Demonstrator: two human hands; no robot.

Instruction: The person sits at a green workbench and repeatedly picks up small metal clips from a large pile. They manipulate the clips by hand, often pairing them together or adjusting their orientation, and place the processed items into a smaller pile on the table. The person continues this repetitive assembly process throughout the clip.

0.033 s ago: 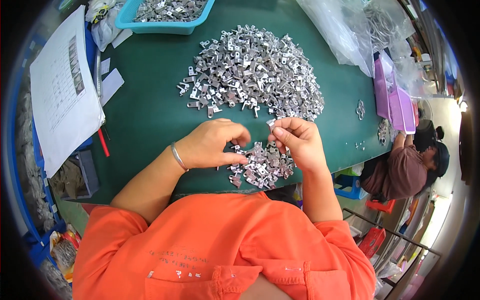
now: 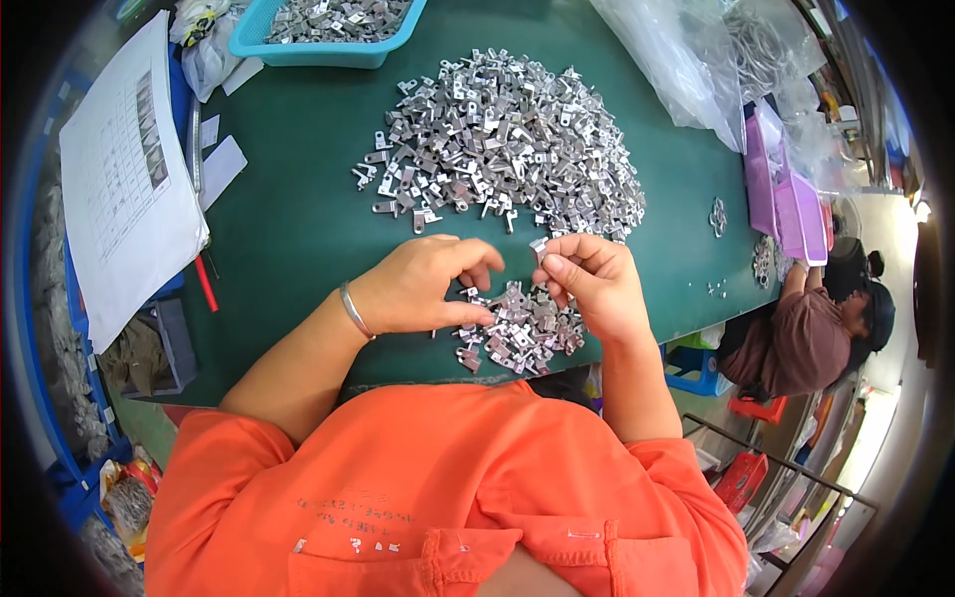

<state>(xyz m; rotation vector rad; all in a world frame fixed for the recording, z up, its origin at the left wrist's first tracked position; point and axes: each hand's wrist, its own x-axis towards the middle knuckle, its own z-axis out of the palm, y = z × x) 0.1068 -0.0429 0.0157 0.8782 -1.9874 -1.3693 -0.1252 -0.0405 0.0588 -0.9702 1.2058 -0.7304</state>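
My right hand [image 2: 592,284] pinches a small bent metal bracket [image 2: 539,249] between thumb and fingertips. To its left, my left hand [image 2: 428,284] holds nothing, its thumb and curled fingers apart. Just below both hands lies a small pile of metal brackets [image 2: 522,333] near the table's front edge; my left thumb is at its left side. Farther back spreads a much larger heap of similar silvery brackets [image 2: 507,139], many with a round hole.
On the green table [image 2: 288,229] stand a blue basket [image 2: 373,55] of metal parts, far left, and purple bins [image 2: 761,189], right. Printed sheets [image 2: 129,189] and a red pen [image 2: 206,284] lie left. Clear plastic bags [image 2: 686,60] are far right. A person [image 2: 801,338] sits at right.
My left hand's fingers have shifted very slightly to the right. My right hand keeps its pinch on the bracket in almost the same place.
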